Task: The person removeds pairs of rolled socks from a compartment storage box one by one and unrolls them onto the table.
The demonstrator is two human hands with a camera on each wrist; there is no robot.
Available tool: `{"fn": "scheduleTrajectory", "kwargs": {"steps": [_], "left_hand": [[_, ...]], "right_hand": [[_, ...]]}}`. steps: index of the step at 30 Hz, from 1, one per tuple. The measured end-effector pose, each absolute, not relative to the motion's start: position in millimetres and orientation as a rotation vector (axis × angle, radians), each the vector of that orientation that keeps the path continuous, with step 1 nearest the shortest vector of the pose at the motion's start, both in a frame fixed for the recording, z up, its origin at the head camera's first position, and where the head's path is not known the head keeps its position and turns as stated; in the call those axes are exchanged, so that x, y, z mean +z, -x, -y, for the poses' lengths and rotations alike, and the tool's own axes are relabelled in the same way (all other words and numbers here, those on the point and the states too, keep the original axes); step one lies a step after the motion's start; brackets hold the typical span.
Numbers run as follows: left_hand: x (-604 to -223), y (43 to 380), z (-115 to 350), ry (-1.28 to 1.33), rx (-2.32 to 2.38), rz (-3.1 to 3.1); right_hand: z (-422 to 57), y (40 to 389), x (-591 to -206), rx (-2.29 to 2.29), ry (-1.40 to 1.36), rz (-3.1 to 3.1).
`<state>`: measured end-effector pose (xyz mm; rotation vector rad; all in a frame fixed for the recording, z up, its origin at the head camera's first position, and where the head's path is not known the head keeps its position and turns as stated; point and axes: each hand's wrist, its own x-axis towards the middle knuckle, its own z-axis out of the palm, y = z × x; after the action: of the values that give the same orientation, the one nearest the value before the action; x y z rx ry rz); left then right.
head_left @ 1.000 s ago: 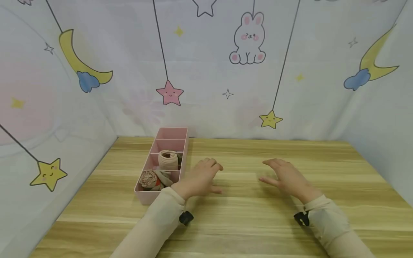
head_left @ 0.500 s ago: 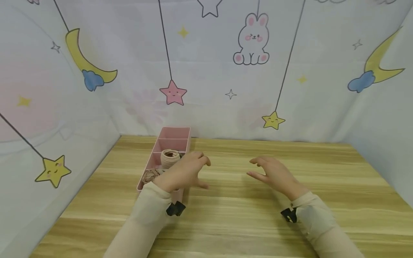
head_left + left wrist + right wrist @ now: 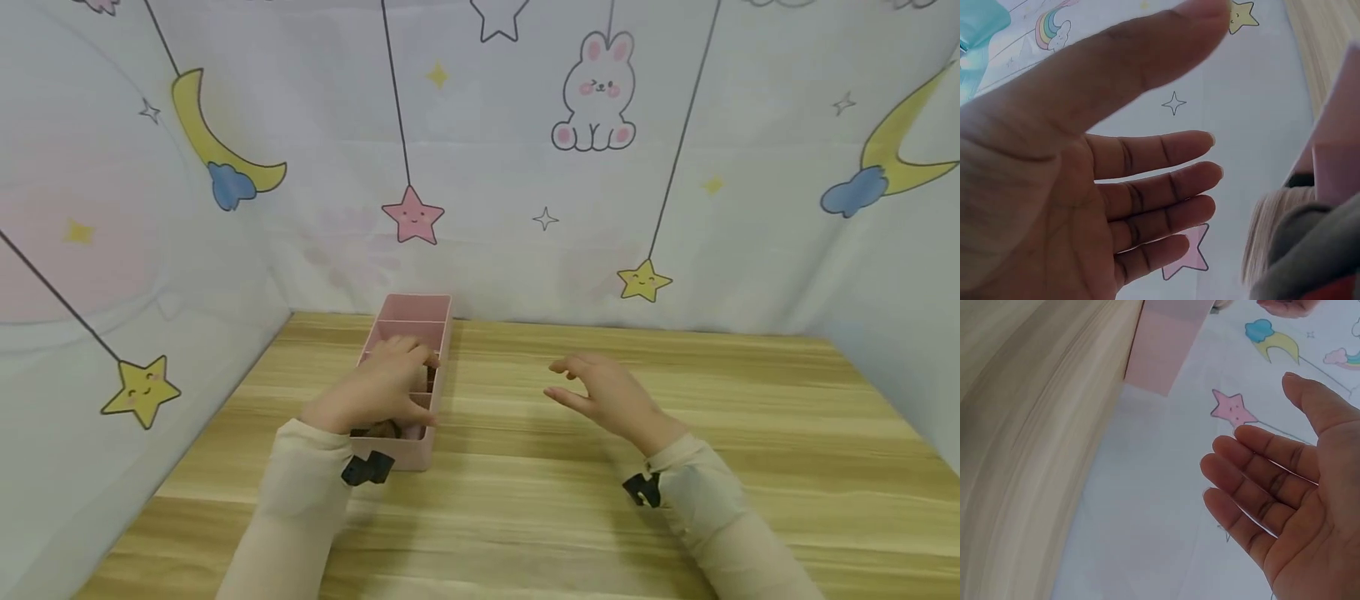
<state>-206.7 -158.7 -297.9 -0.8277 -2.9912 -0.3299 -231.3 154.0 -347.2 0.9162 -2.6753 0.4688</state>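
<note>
My left hand (image 3: 375, 385) hovers over the pink divided box (image 3: 408, 455), fingers extended and thumb apart, with nothing between them. It covers much of the box's front compartments in the head view. Inside the box, the left wrist view shows a beige ribbed roll of cloth (image 3: 1264, 234) beside grey cloth (image 3: 1310, 250) with a red patch; their exact kind is hard to tell. Over the wooden table to the right, my right hand (image 3: 607, 398) is held in the air, fingers loosely bent and thumb spread, holding nothing.
The wooden table (image 3: 517, 517) extends in front and to the right of the box. A white printed cloth backdrop (image 3: 495, 167) with moons, stars and a rabbit stands behind it and along both sides. The box's far end sits close to the backdrop.
My left hand has moved left from beside the box to above it, hiding the rolls there. My right hand has shifted somewhat to the left. The head view has turned slightly.
</note>
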Motion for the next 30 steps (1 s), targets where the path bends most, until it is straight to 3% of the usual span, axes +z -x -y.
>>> {"fn": "scheduleTrajectory", "kwargs": {"steps": [16, 30], "left_hand": [[-297.1, 204.3, 211.7, 0.740, -0.432, 3.101], [-303.9, 201.1, 231.6, 0.656, -0.433, 3.241]], "right_hand": [[-105.0, 232.8, -339.6, 0.550, -1.074, 2.636], [-35.8, 233.0, -336.1, 0.578, -1.324, 2.530]]}}
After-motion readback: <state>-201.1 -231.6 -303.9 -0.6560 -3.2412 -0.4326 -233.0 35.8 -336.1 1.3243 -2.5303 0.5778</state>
